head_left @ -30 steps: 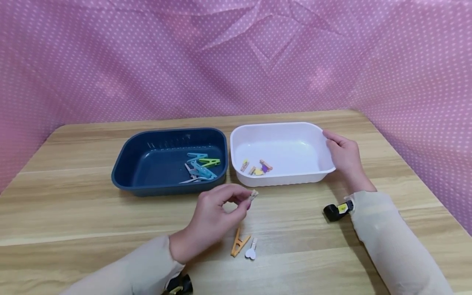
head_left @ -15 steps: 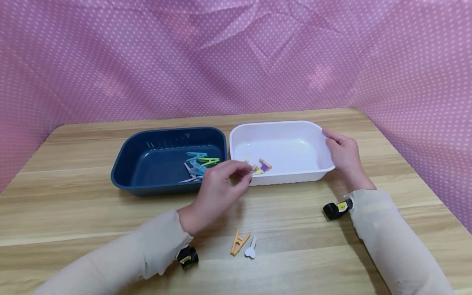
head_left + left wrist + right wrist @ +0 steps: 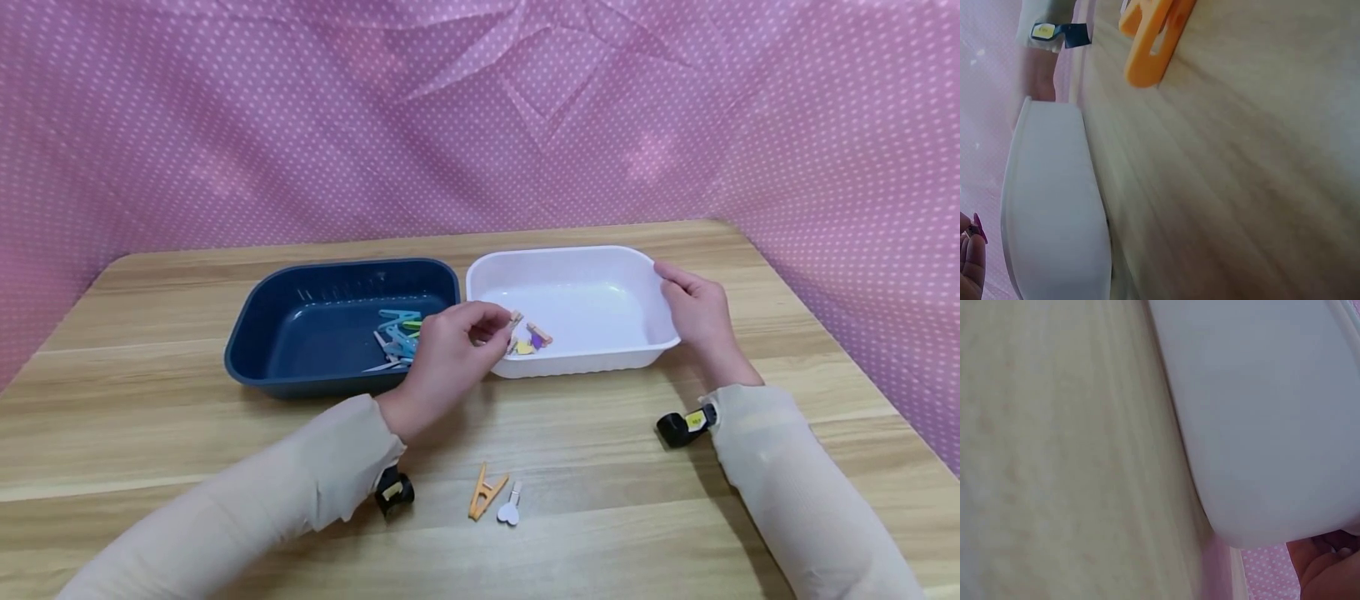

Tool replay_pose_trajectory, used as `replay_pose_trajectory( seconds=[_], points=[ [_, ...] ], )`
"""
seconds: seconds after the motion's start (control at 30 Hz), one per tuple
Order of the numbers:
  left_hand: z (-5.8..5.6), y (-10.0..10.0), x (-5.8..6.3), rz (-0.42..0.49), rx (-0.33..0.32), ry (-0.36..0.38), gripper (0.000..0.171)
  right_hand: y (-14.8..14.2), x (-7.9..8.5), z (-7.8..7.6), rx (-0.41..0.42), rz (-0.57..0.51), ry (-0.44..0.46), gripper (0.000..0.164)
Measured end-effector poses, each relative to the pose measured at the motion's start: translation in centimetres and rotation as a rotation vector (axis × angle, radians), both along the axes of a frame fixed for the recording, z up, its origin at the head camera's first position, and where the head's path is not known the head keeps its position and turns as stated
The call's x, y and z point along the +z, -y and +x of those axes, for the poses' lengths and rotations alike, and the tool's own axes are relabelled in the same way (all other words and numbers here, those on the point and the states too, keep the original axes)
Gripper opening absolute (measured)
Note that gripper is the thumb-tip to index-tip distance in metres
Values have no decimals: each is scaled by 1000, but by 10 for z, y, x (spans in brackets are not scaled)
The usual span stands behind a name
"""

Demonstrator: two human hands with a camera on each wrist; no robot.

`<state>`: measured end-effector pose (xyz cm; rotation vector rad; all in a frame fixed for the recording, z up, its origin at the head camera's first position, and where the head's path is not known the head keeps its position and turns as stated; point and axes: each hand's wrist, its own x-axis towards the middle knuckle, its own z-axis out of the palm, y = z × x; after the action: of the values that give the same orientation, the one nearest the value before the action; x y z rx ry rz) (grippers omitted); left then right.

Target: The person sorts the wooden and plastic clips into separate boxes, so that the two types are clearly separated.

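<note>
My left hand (image 3: pixel 453 354) pinches a small wooden clothespin (image 3: pixel 515 319) between thumb and fingertips, over the near left corner of the white basin (image 3: pixel 592 363). A dark pink piece on that clothespin (image 3: pixel 980 230) shows in the left wrist view. Inside the white basin lie several small wooden clothespins, one with a purple decoration (image 3: pixel 537 341) and one with a yellow one (image 3: pixel 525 347). My right hand (image 3: pixel 699 317) grips the basin's right rim, thumb toward the inside; the right wrist view shows part of this hand (image 3: pixel 1329 575) beside the white wall.
Left of the white basin stands a dark blue basin (image 3: pixel 322 387) with several blue, green and white plastic clothespins. On the near table lie an orange plastic clothespin (image 3: pixel 487 493) and a small clothespin with a white heart (image 3: pixel 508 510). A pink dotted cloth (image 3: pixel 480 125) hangs behind.
My left hand has moved away from me, from the table in front of the basins to over the white basin's near left corner, still pinching the clothespin. The right hand stays on the rim.
</note>
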<state>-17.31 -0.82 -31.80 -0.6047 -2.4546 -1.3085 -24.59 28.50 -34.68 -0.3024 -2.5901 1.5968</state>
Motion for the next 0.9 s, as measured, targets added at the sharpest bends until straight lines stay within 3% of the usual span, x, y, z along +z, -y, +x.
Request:
replay_pose_trajectory(
  seconds=[0.2,0.43,0.9],
  points=[
    [-5,-2,-4,-1,29,25,15,1,1,1,2,18,6,42],
    [-5,1,-6,30,57,-3,19,1,1,1,1,23,-4,42],
    [23,8,-2,90,-62,-23,20,0,1,1,-4,14,5,42]
  ],
)
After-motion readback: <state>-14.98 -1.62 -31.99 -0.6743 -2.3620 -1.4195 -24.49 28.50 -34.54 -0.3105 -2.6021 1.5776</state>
